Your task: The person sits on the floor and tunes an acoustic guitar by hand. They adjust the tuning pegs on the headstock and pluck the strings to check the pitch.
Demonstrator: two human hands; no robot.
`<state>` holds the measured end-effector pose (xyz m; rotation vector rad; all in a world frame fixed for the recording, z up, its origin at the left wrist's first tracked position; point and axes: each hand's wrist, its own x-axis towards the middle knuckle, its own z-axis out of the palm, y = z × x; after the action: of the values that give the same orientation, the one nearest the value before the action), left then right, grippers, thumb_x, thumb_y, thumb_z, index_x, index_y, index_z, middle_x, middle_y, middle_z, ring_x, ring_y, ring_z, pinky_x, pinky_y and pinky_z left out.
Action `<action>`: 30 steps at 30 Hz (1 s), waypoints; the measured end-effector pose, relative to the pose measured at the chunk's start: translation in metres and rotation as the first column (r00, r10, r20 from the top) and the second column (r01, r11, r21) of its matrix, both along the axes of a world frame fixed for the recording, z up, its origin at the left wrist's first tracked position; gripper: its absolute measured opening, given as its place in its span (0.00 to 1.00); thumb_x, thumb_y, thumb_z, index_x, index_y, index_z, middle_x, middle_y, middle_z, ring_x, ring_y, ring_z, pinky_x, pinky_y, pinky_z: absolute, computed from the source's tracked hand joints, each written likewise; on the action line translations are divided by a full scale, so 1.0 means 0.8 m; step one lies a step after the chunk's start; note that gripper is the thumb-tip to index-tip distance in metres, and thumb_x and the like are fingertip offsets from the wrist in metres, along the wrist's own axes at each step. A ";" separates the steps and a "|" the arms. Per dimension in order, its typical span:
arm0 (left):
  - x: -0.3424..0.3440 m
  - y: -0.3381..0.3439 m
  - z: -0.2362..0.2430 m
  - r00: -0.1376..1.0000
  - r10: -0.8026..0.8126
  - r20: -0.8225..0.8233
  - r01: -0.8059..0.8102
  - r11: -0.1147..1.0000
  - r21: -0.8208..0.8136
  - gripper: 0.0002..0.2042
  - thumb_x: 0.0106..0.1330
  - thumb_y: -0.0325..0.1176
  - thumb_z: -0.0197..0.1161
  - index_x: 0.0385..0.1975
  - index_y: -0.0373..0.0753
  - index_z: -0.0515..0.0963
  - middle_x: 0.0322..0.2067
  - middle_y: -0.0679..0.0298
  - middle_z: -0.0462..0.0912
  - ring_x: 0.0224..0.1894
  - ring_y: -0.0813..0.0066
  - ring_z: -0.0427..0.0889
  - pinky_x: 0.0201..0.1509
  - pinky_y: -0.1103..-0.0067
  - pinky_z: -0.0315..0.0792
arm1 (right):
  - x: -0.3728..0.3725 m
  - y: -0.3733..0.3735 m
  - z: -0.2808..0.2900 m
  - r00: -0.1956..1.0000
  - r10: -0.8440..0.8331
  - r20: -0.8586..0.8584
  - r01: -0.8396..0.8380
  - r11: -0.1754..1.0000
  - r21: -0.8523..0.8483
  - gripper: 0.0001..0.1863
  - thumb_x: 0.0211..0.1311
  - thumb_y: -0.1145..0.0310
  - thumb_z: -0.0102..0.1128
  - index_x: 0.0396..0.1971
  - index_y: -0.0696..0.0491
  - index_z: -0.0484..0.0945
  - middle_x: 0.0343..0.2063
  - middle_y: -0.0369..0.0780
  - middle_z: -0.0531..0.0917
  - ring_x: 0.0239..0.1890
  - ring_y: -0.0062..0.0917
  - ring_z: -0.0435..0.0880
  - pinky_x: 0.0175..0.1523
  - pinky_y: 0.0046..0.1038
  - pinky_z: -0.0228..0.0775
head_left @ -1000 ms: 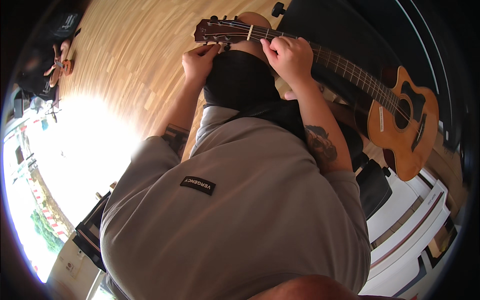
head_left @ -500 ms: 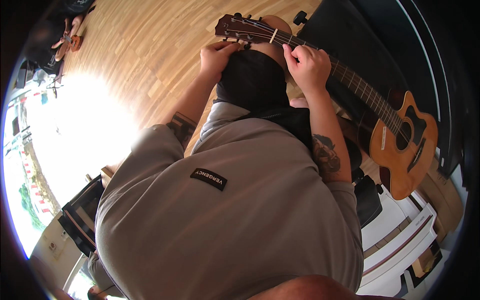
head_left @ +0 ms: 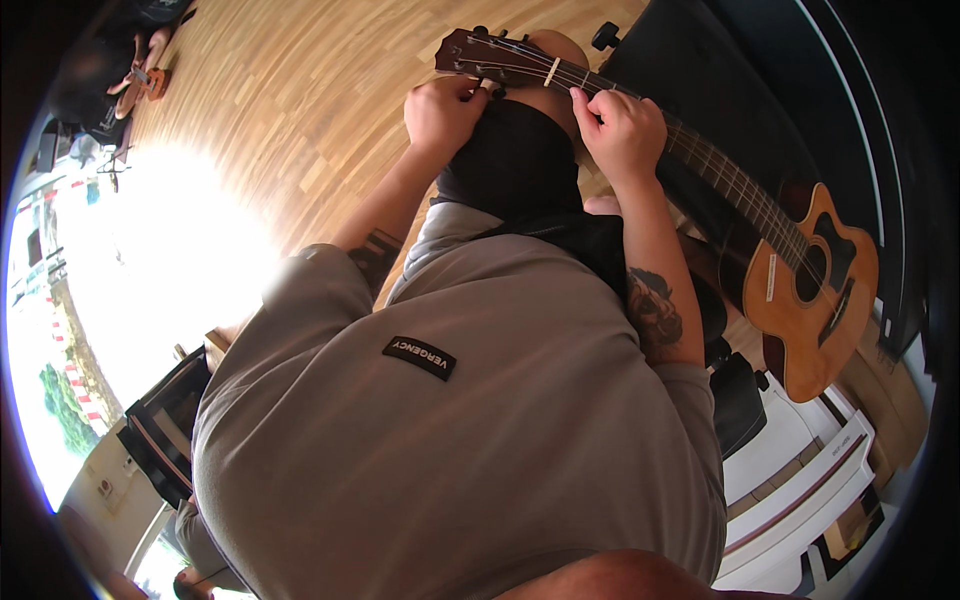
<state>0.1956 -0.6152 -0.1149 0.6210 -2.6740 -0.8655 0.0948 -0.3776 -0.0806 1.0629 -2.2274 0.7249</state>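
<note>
An acoustic guitar (head_left: 835,350) lies slantwise in front of me, its dark headstock (head_left: 462,52) at top centre and its pale wooden body at the right. My left hand (head_left: 442,115) is closed at the headstock's near edge, thumb and fingertips pinching a tuning peg (head_left: 487,88). Over the neck, just past the white nut (head_left: 552,70), my right hand (head_left: 625,138) is closed with its thumb against the strings. Its curled fingertips are hidden, so what they grip does not show. My knee (head_left: 560,48) shows behind the headstock.
A black padded panel (head_left: 720,80) stands behind the neck. White equipment (head_left: 800,500) lies at lower right, beside a black seat-like part (head_left: 738,405). Another person's hands hold a small ukulele-like instrument (head_left: 156,84) at upper left. Wooden floor (head_left: 290,90) spreads to my left.
My left hand has shifted slightly right along the headstock's near edge and rolled, its fingers now at the peg nearer the nut. My right hand keeps its place on the neck.
</note>
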 end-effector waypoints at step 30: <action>0.000 -0.005 0.008 0.998 0.050 0.042 -0.056 0.986 0.154 0.13 0.66 0.43 0.73 0.42 0.42 0.92 0.29 0.59 0.92 0.31 0.72 0.90 0.37 0.74 0.82 | -0.001 -0.001 -0.001 1.000 0.018 0.000 -0.018 1.000 -0.018 0.24 0.62 0.62 0.76 0.15 0.45 0.68 0.11 0.31 0.74 0.14 0.30 0.75 0.23 0.34 0.61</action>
<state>0.1955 -0.6193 -0.1087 0.7474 -2.6274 -1.0647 0.0940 -0.3787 -0.0815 1.0759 -2.2095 0.7514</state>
